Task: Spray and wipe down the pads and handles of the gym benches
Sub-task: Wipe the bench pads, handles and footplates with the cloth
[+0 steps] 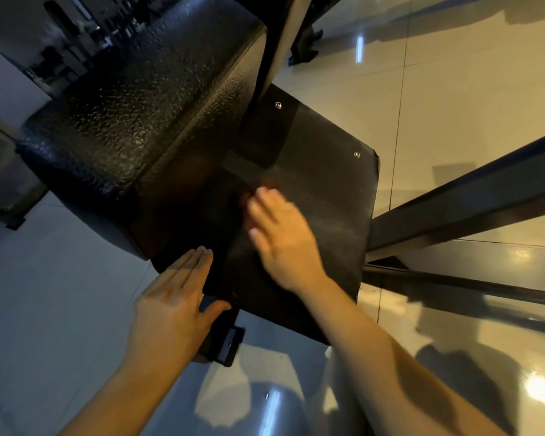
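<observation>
Head view: right hand (pixel 283 234) motion-blurred over black panel (pixel 328 184).

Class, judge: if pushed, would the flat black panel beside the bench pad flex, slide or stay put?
Probably stays put: the panel looks fixed by two screws. Likely stiff: its edge runs straight with the right hand on it. Its faint sheen suggests a smooth face.

Right hand (pixel 280 234) motion-blurred; black pad (pixel 139 105) cut off at top edge.
</observation>
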`<action>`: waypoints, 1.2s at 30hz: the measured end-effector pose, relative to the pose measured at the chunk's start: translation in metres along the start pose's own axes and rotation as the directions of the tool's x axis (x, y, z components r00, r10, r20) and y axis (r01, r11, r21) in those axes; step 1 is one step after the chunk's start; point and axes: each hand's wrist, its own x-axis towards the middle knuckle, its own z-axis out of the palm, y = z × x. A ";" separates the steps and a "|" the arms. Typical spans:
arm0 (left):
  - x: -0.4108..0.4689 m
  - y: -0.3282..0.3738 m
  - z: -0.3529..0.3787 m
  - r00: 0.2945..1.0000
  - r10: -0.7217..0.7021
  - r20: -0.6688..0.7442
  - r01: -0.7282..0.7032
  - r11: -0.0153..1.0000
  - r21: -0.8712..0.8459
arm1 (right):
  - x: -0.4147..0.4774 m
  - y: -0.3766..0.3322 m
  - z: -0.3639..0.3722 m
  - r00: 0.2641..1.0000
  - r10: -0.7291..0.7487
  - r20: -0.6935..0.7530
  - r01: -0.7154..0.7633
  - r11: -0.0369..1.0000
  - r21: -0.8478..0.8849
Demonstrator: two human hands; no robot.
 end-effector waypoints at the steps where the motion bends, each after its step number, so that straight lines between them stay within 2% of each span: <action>1: 0.000 0.000 0.001 1.000 -0.004 0.004 0.004 1.000 0.001 | 0.002 0.017 -0.003 0.979 0.181 -0.088 -0.183 0.983 -0.010; 2: -0.001 0.001 0.002 1.000 -0.007 0.007 0.007 1.000 -0.004 | 0.001 0.024 -0.007 0.921 0.358 -0.157 -0.366 0.930 -0.025; 3: -0.002 0.000 0.003 1.000 -0.006 0.006 0.006 1.000 -0.009 | -0.002 0.017 -0.006 0.888 0.431 -0.160 -0.442 0.897 -0.034; 4: -0.003 -0.001 0.004 1.000 -0.003 -0.001 0.003 1.000 -0.015 | -0.003 0.002 -0.003 0.915 0.387 -0.116 -0.393 0.919 -0.035; 6: -0.002 -0.003 0.004 1.000 0.007 -0.014 -0.007 0.999 -0.033 | -0.011 -0.030 0.007 0.995 0.086 0.052 -0.087 0.996 0.007; 7: -0.001 -0.004 0.003 1.000 0.011 -0.028 -0.012 0.999 -0.035 | -0.013 -0.033 0.007 0.994 -0.048 0.101 0.048 0.999 0.007; 8: 0.001 -0.004 0.003 0.999 0.013 -0.043 -0.015 0.999 -0.035 | -0.009 -0.027 0.006 0.989 -0.113 0.092 0.113 0.994 -0.001; 9: 0.002 -0.003 0.003 0.999 0.012 -0.044 -0.014 0.999 -0.036 | -0.004 -0.014 0.006 0.998 -0.067 0.018 0.067 0.998 -0.006; 10: 0.002 -0.001 0.004 1.000 0.007 -0.028 -0.008 0.999 -0.038 | -0.002 -0.002 0.004 0.989 0.115 -0.090 -0.116 0.993 -0.008; 11: -0.001 -0.001 0.004 1.000 0.004 -0.015 -0.005 0.999 -0.040 | -0.003 0.002 0.001 0.936 0.312 -0.166 -0.318 0.948 -0.012; 12: -0.002 -0.002 0.005 1.000 0.001 -0.014 -0.002 0.999 -0.043 | -0.005 -0.004 -0.002 0.903 0.398 -0.163 -0.408 0.913 -0.027; 13: -0.003 -0.004 0.006 1.000 -0.003 -0.011 0.002 0.999 -0.051 | -0.012 -0.016 0.000 0.934 0.346 -0.094 -0.350 0.936 -0.035; 14: -0.004 -0.005 0.006 1.000 -0.003 -0.004 0.003 0.998 -0.061 | -0.023 -0.031 0.004 0.983 0.183 -0.003 -0.183 0.983 -0.029; 15: -0.003 -0.006 0.006 1.000 0.001 -0.008 -0.002 0.998 -0.062 | -0.035 -0.042 0.008 0.997 0.021 0.076 -0.019 1.000 -0.023; 16: -0.002 -0.006 0.005 1.000 0.006 -0.023 -0.007 0.999 -0.051 | -0.045 -0.041 0.008 0.994 -0.062 0.093 0.064 0.998 -0.028; 17: 0.000 -0.006 0.005 0.999 0.007 -0.035 -0.008 0.999 -0.043 | -0.050 -0.032 0.007 0.997 -0.045 0.058 0.047 0.998 -0.031; 18: 0.002 -0.005 0.005 0.999 0.003 -0.032 -0.005 0.999 -0.038 | -0.053 -0.019 0.005 0.995 0.097 -0.026 -0.097 0.995 -0.028; 19: 0.002 -0.003 0.005 1.000 -0.003 -0.023 0.002 0.999 -0.032 | -0.057 -0.007 0.001 0.940 0.320 -0.116 -0.323 0.946 -0.008; 20: 0.001 -0.001 0.004 1.000 -0.005 -0.021 0.004 1.000 -0.027 | -0.061 -0.002 -0.004 0.837 0.522 -0.167 -0.528 0.849 0.006; 21: 0.000 0.000 0.004 1.000 -0.002 -0.022 0.002 1.000 -0.025 | -0.065 -0.003 -0.003 0.768 0.613 -0.188 -0.626 0.780 -0.013; 22: -0.001 0.000 0.003 1.000 0.000 -0.020 0.000 1.000 -0.027 | -0.070 -0.014 -0.001 0.784 0.594 -0.178 -0.607 0.794 -0.025; 23: -0.002 -0.001 0.002 1.000 0.005 -0.020 -0.005 1.000 -0.029 | -0.074 -0.029 0.003 0.858 0.497 -0.131 -0.503 0.864 -0.021; 24: -0.001 -0.001 0.002 0.999 0.010 -0.031 -0.010 1.000 -0.023 | -0.079 -0.043 0.008 0.940 0.335 -0.061 -0.337 0.941 -0.015; 25: -0.001 -0.001 0.002 0.999 0.009 -0.042 -0.009 1.000 -0.014 | -0.082 -0.049 0.010 0.984 0.175 0.027 -0.175 0.985 -0.013; 26: -0.001 -0.002 0.001 0.999 0.008 -0.046 -0.008 1.000 -0.006 | -0.080 -0.047 0.008 0.995 0.058 0.087 -0.057 0.998 -0.019; 27: -0.001 -0.002 0.002 0.999 0.009 -0.048 -0.009 1.000 -0.004 | -0.075 -0.036 0.003 0.996 0.016 0.086 -0.013 0.999 -0.035; 28: -0.001 -0.001 0.001 0.999 0.010 -0.053 -0.010 1.000 -0.004 | -0.071 -0.022 -0.003 0.996 0.078 0.042 -0.076 0.995 -0.059; 29: -0.001 0.000 0.000 0.998 0.013 -0.060 -0.014 1.000 -0.007 | -0.067 -0.003 -0.008 0.973 0.228 -0.030 -0.230 0.970 -0.076; 31: -0.003 0.001 0.000 0.998 0.014 -0.067 -0.015 1.000 -0.020 | -0.063 0.033 -0.020 0.813 0.554 -0.177 -0.573 0.816 -0.076; 32: -0.003 0.002 0.000 0.998 0.010 -0.069 -0.012 0.999 -0.031 | -0.066 0.042 -0.024 0.738 0.642 -0.208 -0.666 0.743 -0.068; 33: -0.004 0.001 0.001 0.997 0.005 -0.074 -0.008 0.999 -0.041 | -0.068 0.041 -0.024 0.700 0.683 -0.211 -0.706 0.706 -0.057; 34: -0.005 0.000 0.003 0.997 0.002 -0.078 -0.006 0.999 -0.048 | -0.070 0.031 -0.019 0.694 0.690 -0.207 -0.710 0.704 -0.031; 35: -0.005 0.000 0.004 0.997 0.002 -0.076 -0.006 0.999 -0.052 | -0.073 0.013 -0.012 0.721 0.665 -0.195 -0.678 0.735 -0.003; 36: -0.005 -0.001 0.005 0.998 -0.001 -0.064 -0.002 0.999 -0.051 | -0.076 -0.010 -0.004 0.780 0.602 -0.172 -0.609 0.793 0.014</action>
